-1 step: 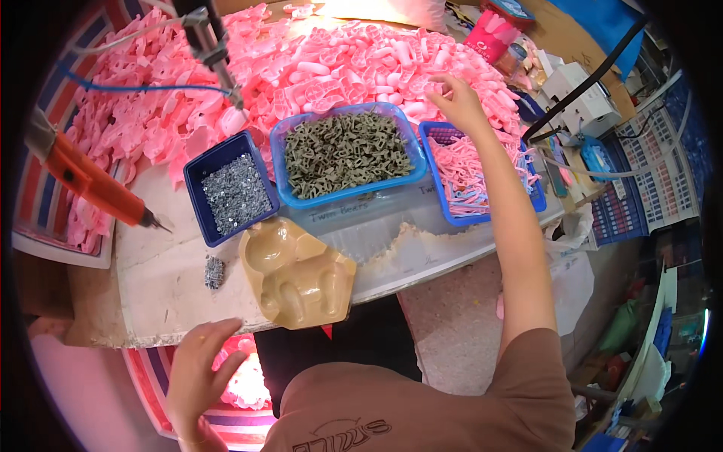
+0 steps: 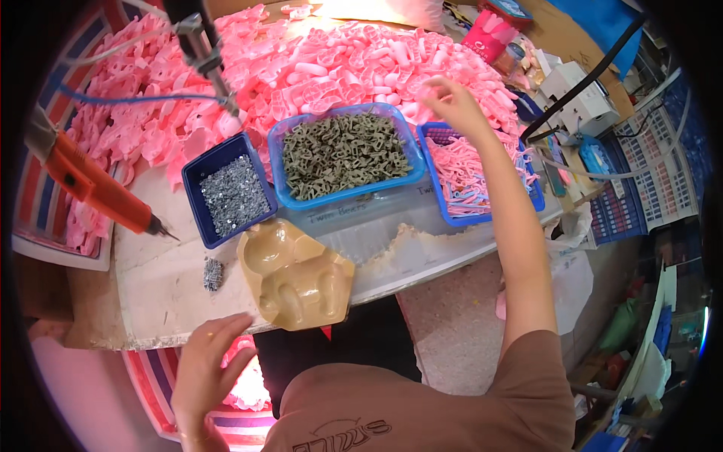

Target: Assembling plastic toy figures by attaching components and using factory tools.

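My right hand (image 2: 461,109) reaches over the near right part of a big pile of pink plastic parts (image 2: 346,64). Its fingers are half curled, with thumb and forefinger apart and pink showing between them. My left hand (image 2: 207,369) hovers at the table's front edge, thumb and fingers apart, holding nothing. A tan moulded block with rounded hollows (image 2: 301,279) lies near it, jutting slightly past the edge. Left of the block is a small heap of grey screws (image 2: 213,274). Behind these stands a dark blue tray of small metal screws (image 2: 190,184).
A light blue tub (image 2: 282,197) holds dark green-grey pieces. A blue basket (image 2: 468,221) of thin pink and blue pieces stands under my right forearm. An orange electric screwdriver (image 2: 94,192) and a metal tool on an arm (image 2: 199,49) hang at the left. A black rod (image 2: 587,83) leans at the right.
My right hand has moved slightly left over the pink pile. My left hand has shifted a little to the right. The hanging tools have swung slightly.
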A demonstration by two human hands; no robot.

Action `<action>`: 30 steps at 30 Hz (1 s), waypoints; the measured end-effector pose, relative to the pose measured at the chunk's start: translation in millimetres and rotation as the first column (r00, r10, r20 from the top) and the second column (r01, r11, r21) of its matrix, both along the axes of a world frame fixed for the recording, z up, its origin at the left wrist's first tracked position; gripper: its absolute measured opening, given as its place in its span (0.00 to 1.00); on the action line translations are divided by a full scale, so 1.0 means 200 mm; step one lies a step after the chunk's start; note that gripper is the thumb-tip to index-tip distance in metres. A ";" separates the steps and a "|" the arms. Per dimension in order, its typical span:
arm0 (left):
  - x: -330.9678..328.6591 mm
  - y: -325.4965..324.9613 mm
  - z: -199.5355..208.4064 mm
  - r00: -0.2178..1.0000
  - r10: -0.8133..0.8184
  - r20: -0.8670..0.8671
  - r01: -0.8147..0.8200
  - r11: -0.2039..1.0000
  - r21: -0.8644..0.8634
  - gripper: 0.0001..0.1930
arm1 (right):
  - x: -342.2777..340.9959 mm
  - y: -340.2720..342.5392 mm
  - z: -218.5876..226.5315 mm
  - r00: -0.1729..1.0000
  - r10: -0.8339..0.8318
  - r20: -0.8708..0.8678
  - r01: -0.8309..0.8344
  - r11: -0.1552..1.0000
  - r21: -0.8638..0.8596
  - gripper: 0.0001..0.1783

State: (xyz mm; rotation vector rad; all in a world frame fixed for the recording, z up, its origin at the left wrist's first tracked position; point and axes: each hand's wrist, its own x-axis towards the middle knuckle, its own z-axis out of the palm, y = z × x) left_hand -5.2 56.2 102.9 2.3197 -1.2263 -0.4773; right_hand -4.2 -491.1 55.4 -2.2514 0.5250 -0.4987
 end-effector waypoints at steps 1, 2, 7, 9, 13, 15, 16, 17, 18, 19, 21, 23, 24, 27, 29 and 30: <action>0.00 -0.08 -0.02 0.999 -0.035 -0.015 0.034 0.999 -0.042 0.23 | -0.04 0.11 0.03 0.987 0.155 -0.033 -0.150 0.981 0.119 0.17; -0.01 -0.16 -0.05 0.997 -0.067 -0.023 0.065 0.994 -0.087 0.24 | -0.08 0.25 0.05 0.950 0.310 -0.042 -0.292 0.927 0.236 0.16; -0.06 -0.57 -0.25 0.968 -0.146 0.206 0.212 0.912 -0.350 0.28 | -0.24 0.82 0.03 0.731 0.663 -0.162 -0.488 0.674 0.556 0.15; -0.05 -0.65 -0.32 0.954 -0.166 0.250 0.255 0.889 -0.380 0.27 | -0.28 0.89 0.02 0.683 0.718 -0.136 -0.481 0.582 0.656 0.15; -0.04 -0.66 -0.36 0.924 -0.135 0.358 0.313 0.806 -0.503 0.22 | -0.24 0.71 0.05 0.640 0.759 -0.119 -0.449 0.495 0.743 0.14; -0.07 -0.61 -0.35 0.945 -0.123 0.302 0.264 0.833 -0.486 0.22 | -0.15 0.46 -0.01 0.878 0.455 -0.152 -0.351 0.826 0.441 0.13; -0.09 -0.59 -0.36 0.943 -0.129 0.305 0.272 0.829 -0.490 0.22 | -0.11 0.25 -0.08 0.966 0.228 -0.120 -0.227 0.974 0.021 0.14; -0.11 -0.58 -0.36 0.960 -0.132 0.247 0.240 0.841 -0.485 0.22 | -0.09 0.09 -0.11 0.995 -0.102 0.002 0.094 0.912 -0.399 0.14; -0.11 -0.57 -0.37 0.973 -0.129 0.189 0.206 0.857 -0.473 0.22 | -0.06 -0.07 -0.11 0.927 -0.373 0.037 0.314 0.720 -0.619 0.13; -0.11 -0.56 -0.38 0.974 -0.122 0.191 0.200 0.860 -0.470 0.22 | -0.05 -0.15 -0.09 0.889 -0.455 0.045 0.326 0.562 -0.761 0.13; -0.12 -0.54 -0.38 0.970 -0.118 0.213 0.207 0.858 -0.470 0.23 | -0.06 -0.30 -0.09 0.845 -0.530 0.070 0.311 0.381 -0.871 0.13; -0.11 -0.54 -0.40 0.970 -0.100 0.220 0.197 0.856 -0.478 0.22 | -0.08 -0.40 -0.14 0.878 -0.477 0.042 0.182 0.251 -0.951 0.12; -0.11 -0.54 -0.41 0.970 -0.085 0.227 0.188 0.854 -0.485 0.22 | -0.09 -0.41 -0.14 0.880 -0.472 0.041 0.179 0.251 -0.951 0.12; -0.12 -0.52 -0.43 0.967 -0.068 0.244 0.179 0.864 -0.470 0.21 | -0.12 -0.37 -0.15 0.928 -0.349 0.133 0.233 0.262 -0.936 0.11; -0.13 -0.47 -0.45 0.955 -0.062 0.291 0.189 0.880 -0.435 0.20 | -0.12 -0.24 -0.10 0.938 -0.341 0.062 0.275 0.623 -0.732 0.10; -0.14 -0.46 -0.47 0.937 -0.069 0.343 0.213 0.891 -0.401 0.19 | -0.14 -0.19 -0.09 0.939 -0.339 0.055 0.269 0.625 -0.733 0.10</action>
